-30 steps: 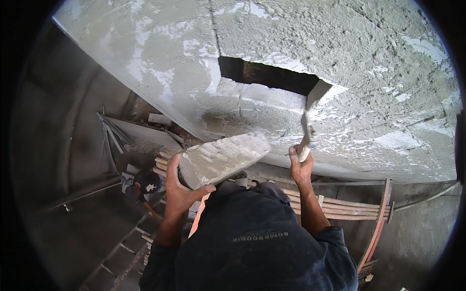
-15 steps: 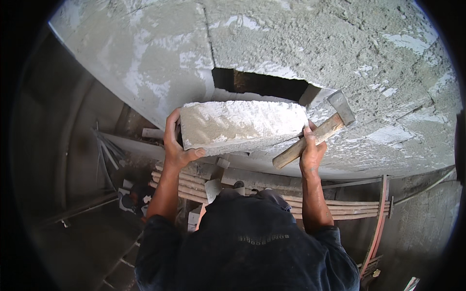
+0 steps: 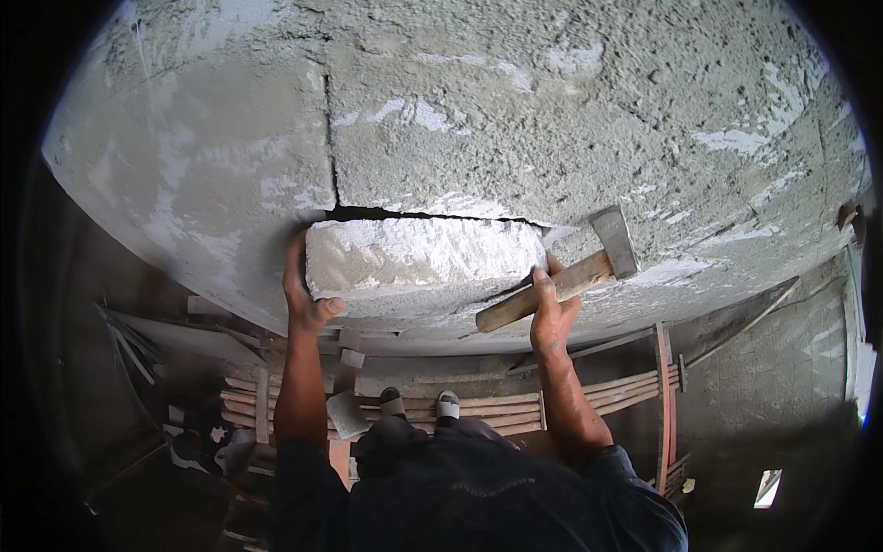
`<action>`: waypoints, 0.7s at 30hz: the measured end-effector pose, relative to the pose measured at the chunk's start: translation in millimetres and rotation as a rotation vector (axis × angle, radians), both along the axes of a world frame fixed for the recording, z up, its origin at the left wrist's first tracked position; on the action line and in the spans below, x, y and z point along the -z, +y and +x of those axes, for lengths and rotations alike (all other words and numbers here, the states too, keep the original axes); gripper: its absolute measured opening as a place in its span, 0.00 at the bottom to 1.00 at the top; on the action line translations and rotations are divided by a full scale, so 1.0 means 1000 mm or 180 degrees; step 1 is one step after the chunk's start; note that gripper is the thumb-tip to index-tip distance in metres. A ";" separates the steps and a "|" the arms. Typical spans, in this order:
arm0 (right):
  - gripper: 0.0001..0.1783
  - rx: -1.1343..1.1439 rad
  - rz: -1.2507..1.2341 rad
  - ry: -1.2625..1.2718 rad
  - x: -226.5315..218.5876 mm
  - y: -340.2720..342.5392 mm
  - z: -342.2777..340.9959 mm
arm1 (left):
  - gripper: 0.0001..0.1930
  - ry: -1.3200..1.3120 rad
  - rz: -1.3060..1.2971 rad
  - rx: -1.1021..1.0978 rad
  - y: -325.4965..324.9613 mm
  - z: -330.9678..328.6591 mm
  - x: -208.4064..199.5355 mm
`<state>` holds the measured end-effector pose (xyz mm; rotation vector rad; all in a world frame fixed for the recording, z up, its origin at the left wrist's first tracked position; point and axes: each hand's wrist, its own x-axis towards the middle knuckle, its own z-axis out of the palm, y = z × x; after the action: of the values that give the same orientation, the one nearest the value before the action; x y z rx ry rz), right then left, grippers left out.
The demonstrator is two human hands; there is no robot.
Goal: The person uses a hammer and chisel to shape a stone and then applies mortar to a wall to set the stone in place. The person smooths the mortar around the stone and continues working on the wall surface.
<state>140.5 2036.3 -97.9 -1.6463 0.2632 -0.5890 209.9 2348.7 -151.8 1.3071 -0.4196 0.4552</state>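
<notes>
A pale, rough-faced masonry block (image 3: 423, 253) sits at a hole in the grey block wall (image 3: 552, 120), almost filling it. A dark gap shows along its top edge. My left hand (image 3: 308, 299) grips the block's left end, thumb on the lower front edge and fingers round the side. At the other end, my right hand (image 3: 555, 317) is closed on the wooden handle of a hammer (image 3: 561, 285), and its fingers also press the block's right end. The hammer's metal head points up and right, close to the wall. How deep the block reaches inside is hidden.
Below the wall runs a scaffold of long poles (image 3: 497, 419), with my feet on it. A reddish upright (image 3: 664, 405) stands at the right. Far down on the left is another person (image 3: 198, 446). A pale flat piece (image 3: 346, 416) lies near my left foot.
The block has gone from in front of the wall's hole up into it, and the wide dark opening has shrunk to a thin gap. Both hands moved with it, the hammer still in my right hand.
</notes>
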 end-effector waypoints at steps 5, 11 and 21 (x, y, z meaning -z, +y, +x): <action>0.35 0.0144 -0.0064 0.0096 0.008 0.007 0.005 | 0.53 -0.0418 0.0463 -0.0591 0.005 0.007 0.000; 0.36 0.0130 0.0031 0.0059 0.013 0.009 0.004 | 0.50 -0.0803 0.1149 -0.1748 -0.005 -0.002 0.000; 0.38 0.0157 -0.0141 0.0173 0.004 0.018 -0.001 | 0.46 -0.0621 0.0738 -0.1798 -0.017 0.002 0.001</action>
<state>139.4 2054.0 -101.6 -1.7044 0.3334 -0.5913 211.5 2332.1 -153.1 1.6129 -0.2627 1.0370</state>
